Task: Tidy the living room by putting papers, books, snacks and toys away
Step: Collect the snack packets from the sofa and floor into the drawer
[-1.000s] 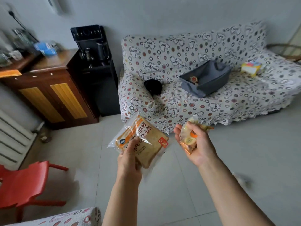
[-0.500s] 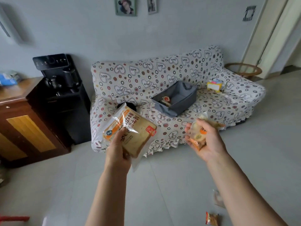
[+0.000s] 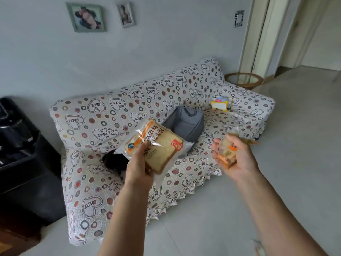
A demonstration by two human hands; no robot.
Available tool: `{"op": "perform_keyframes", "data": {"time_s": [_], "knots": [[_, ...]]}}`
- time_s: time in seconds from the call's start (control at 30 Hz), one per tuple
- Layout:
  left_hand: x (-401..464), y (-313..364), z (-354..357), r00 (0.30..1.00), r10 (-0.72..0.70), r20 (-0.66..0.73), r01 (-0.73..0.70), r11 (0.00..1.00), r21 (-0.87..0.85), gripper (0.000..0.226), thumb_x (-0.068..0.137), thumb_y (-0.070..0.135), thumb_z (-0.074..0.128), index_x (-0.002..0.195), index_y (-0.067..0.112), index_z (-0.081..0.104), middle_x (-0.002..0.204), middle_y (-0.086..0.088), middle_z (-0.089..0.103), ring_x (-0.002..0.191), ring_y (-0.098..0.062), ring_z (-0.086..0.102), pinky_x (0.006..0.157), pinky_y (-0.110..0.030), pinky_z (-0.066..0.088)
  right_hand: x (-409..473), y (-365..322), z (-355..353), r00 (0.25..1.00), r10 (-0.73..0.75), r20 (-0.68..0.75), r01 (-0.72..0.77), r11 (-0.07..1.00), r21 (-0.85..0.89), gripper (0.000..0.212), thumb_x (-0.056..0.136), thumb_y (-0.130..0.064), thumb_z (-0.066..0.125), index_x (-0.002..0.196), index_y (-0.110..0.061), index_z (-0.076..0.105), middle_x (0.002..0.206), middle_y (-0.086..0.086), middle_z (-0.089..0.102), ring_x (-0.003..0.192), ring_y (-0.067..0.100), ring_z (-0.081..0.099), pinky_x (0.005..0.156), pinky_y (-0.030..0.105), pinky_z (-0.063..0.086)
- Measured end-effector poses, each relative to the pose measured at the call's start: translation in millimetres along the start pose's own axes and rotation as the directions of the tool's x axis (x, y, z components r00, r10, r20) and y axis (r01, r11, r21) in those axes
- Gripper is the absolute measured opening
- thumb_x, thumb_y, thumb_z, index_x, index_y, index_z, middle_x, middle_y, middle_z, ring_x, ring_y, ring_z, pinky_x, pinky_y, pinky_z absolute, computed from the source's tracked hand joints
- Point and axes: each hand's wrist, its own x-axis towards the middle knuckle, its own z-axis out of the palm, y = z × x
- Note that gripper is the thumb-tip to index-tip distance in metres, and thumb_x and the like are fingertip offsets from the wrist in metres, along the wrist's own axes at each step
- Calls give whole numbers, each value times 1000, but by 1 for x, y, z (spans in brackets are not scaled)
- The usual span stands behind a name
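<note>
My left hand [image 3: 139, 166] grips a clear-wrapped packet of sliced bread [image 3: 156, 145] with orange print, held up in front of the sofa. My right hand [image 3: 235, 159] is closed around a small orange-and-clear snack packet [image 3: 227, 154]. Behind both hands, a grey fabric storage bin [image 3: 186, 124] sits open on the sofa seat [image 3: 88, 174]; the bread packet hides its near corner. A black soft object [image 3: 112, 160] lies on the seat left of my left hand. A yellow-and-white toy box [image 3: 219, 105] rests near the sofa's right arm.
A black appliance stand [image 3: 22, 154] is beside the sofa's left end, with a wooden cabinet corner [image 3: 11, 235] below it. A round wicker glass-top table [image 3: 243, 81] is behind the sofa's right arm, next to a doorway. A small wrapper [image 3: 258, 246] lies on the tiled floor.
I have come closer to the sofa and the view has swung right and up. Both hands still hold their packets, now nearer the grey bin.
</note>
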Motion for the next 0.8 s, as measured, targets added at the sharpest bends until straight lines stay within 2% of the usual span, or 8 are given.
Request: {"op": "perform_keyframes", "data": {"time_s": [0.1, 0.17, 0.33, 0.4, 0.5, 0.57, 0.63, 0.8], "knots": [[49, 7, 33, 998, -36, 57, 35, 999, 16, 39, 85, 19, 68, 121, 9, 59, 117, -17, 69, 111, -35, 64, 99, -52, 48, 41, -11, 7, 999, -42, -11, 43, 999, 31, 9, 90, -25, 59, 87, -16, 60, 89, 6, 66, 68, 15, 64, 58, 26, 50], [79, 3, 56, 990, -82, 111, 77, 996, 41, 48, 84, 21, 68, 130, 10, 55, 117, -14, 69, 109, -34, 66, 98, -51, 49, 66, -23, 2, 995, -68, -76, 72, 996, 45, 8, 90, -25, 59, 89, -17, 61, 89, 6, 66, 65, 14, 65, 58, 26, 49], [156, -28, 117, 970, -172, 170, 159, 983, 88, 51, 82, 21, 72, 129, 10, 57, 115, -13, 71, 108, -33, 66, 100, -56, 46, 131, -55, -21, 975, -108, -194, 136, 981, 138, 24, 87, -25, 63, 108, -14, 59, 95, 8, 66, 66, 16, 66, 56, 26, 51], [184, -47, 156, 953, -237, 190, 217, 969, 119, 45, 83, 22, 73, 124, 10, 60, 115, -14, 71, 109, -34, 66, 99, -59, 46, 164, -73, -33, 966, -120, -229, 159, 974, 161, 25, 86, -25, 64, 106, -12, 62, 91, 8, 66, 63, 16, 65, 53, 25, 51], [223, -77, 219, 933, -279, 229, 256, 958, 126, 28, 86, 18, 70, 111, 10, 64, 113, -14, 71, 107, -31, 67, 96, -51, 50, 212, -109, -55, 957, -135, -255, 181, 970, 165, 16, 86, -26, 64, 96, -14, 62, 83, 5, 65, 61, 15, 61, 53, 25, 48], [249, -96, 262, 920, -304, 249, 278, 951, 134, 34, 85, 18, 70, 117, 10, 63, 114, -13, 71, 107, -30, 67, 98, -50, 50, 239, -140, -68, 933, -142, -330, 207, 963, 173, 5, 88, -23, 63, 89, -18, 63, 83, 5, 67, 64, 17, 62, 56, 28, 48], [274, -112, 299, 912, -317, 260, 283, 946, 159, 40, 84, 19, 72, 121, 11, 61, 115, -12, 71, 108, -31, 67, 100, -50, 48, 264, -170, -80, 899, -152, -410, 244, 953, 180, 8, 89, -19, 62, 81, -19, 62, 81, 6, 68, 63, 19, 62, 60, 31, 47], [327, -159, 409, 857, -362, 368, 301, 929, 213, 37, 81, 21, 73, 115, 12, 64, 111, -11, 72, 106, -29, 68, 102, -50, 47, 332, -248, -115, 863, -177, -473, 307, 927, 214, 8, 84, -19, 67, 90, -18, 62, 87, 9, 69, 67, 20, 65, 57, 30, 52]]}}
